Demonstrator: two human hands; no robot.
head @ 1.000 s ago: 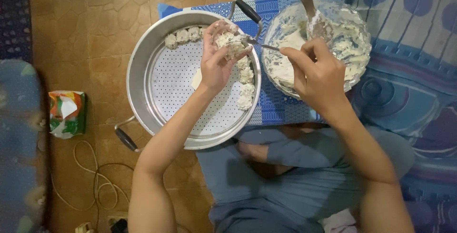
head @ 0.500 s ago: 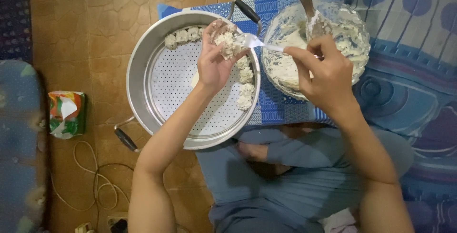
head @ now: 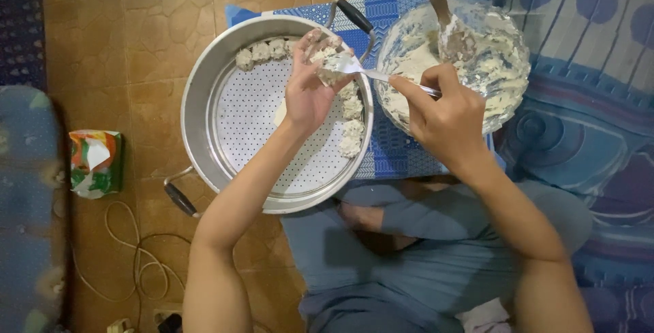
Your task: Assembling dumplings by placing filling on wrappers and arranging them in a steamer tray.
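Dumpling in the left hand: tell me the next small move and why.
Probably set the dumpling down beside the last one in the row along the steamer tray. The left hand cups it over the tray, and the fork in the right hand is pressing filling in.

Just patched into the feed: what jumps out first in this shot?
The big metal steamer pot fills the middle, with pale dumplings lined along its perforated tray's far and right edges. Over it, the left hand cups a dumpling wrapper while the right hand presses filling in with a fork. A glass bowl of filling sits to the right.
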